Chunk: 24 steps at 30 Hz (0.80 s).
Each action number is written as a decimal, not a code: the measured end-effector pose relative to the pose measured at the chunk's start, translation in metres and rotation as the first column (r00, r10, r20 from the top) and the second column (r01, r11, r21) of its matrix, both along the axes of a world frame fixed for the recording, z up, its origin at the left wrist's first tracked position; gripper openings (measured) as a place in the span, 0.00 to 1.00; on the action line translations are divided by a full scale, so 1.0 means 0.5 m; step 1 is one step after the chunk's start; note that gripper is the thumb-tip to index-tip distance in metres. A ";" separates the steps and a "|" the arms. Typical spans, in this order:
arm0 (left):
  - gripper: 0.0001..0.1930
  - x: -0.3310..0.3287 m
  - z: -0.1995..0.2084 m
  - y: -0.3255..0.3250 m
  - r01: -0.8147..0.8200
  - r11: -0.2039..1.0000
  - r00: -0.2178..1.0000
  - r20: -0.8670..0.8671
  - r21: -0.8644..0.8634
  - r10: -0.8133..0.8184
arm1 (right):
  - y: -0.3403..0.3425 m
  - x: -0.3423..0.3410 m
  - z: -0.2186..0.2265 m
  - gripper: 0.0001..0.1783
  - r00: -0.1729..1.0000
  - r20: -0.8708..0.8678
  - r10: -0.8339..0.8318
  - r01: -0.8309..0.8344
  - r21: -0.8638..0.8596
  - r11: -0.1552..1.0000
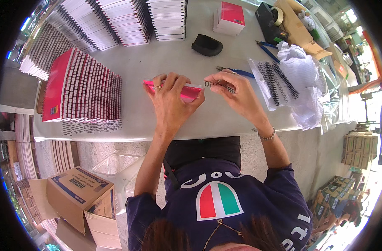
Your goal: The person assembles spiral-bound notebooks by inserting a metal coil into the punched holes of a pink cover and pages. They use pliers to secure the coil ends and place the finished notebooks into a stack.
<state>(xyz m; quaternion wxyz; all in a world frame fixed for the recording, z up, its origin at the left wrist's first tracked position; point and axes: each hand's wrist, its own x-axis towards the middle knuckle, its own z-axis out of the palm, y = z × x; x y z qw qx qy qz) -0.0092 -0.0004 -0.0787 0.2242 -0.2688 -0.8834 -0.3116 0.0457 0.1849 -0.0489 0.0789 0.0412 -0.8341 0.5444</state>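
Note:
My left hand [171, 97] grips a small pink-covered notebook [191, 94] edgewise above the table, fingers over its far side and thumb at its right end. A row of punched holes seems to run along the notebook's edge. Just to the right, my right hand [240, 93] pinches a dark spiral binding coil [219, 86] between thumb and fingers. The coil's left end points at the notebook's right end, close to it; whether they touch I cannot tell. Beyond my right hand lie blue-handled pliers [240, 72], partly hidden by the fingers.
Spiral-bound red notebooks [84, 90] are stacked at left, with more rows [168, 21] behind. A black curved object [207, 45], a pile of red-covered pads [228, 17], a tape dispenser [269, 23] and another blue-handled tool [268, 51] lie farther off. Loose coils [278, 81] rest in plastic at right.

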 end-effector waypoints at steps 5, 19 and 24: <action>0.16 -0.001 -0.004 -0.001 -0.003 1.000 1.000 0.002 -0.010 0.003 | -0.004 -0.005 0.003 0.14 0.995 -0.046 0.088 -0.078 0.172 0.982; 0.10 -0.005 0.004 -0.017 0.022 0.991 0.999 0.045 -0.132 -0.016 | -0.027 -0.018 -0.004 0.06 0.977 -0.213 0.015 0.039 0.246 0.968; 0.12 -0.007 0.003 -0.024 -0.031 0.994 0.998 0.045 -0.106 0.036 | -0.044 -0.033 -0.009 0.05 0.980 -0.200 -0.027 0.082 0.273 0.959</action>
